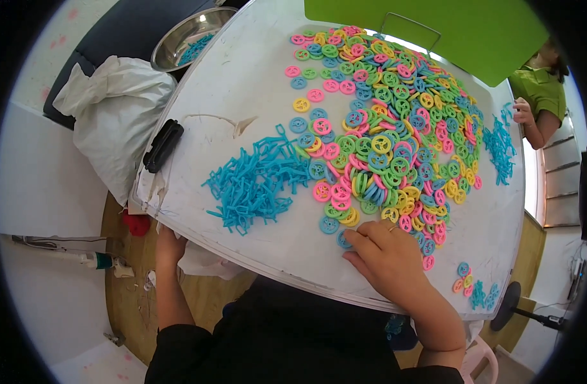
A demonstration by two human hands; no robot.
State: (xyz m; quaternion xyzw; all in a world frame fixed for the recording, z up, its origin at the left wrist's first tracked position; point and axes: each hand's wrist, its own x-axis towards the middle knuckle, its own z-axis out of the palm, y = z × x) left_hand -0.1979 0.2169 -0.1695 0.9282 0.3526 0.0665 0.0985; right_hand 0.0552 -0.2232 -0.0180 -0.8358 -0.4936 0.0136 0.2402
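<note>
My right hand point(388, 259) is at the table's near side, fingers curled and thumb and index finger at the edge of a blue plastic wheel point(341, 239). A ring shows on one finger. Just beyond lies a big heap of spoked plastic wheels point(396, 147) in pink, green, yellow and blue. Left of the heap is a loose pile of blue plastic stick-like pieces point(258, 182) with looped ends. My left hand point(170, 242) is down at the table's near left edge, beside white bag material; its fingers are hidden.
A black case-like object point(163, 146) lies at the table's left edge. Beyond it are a white sack point(117, 109) and a metal bowl point(178, 46) of blue pieces. A green board point(428, 29) stands at the back. A person point(540, 96) in green sits right, near another blue pile point(499, 147).
</note>
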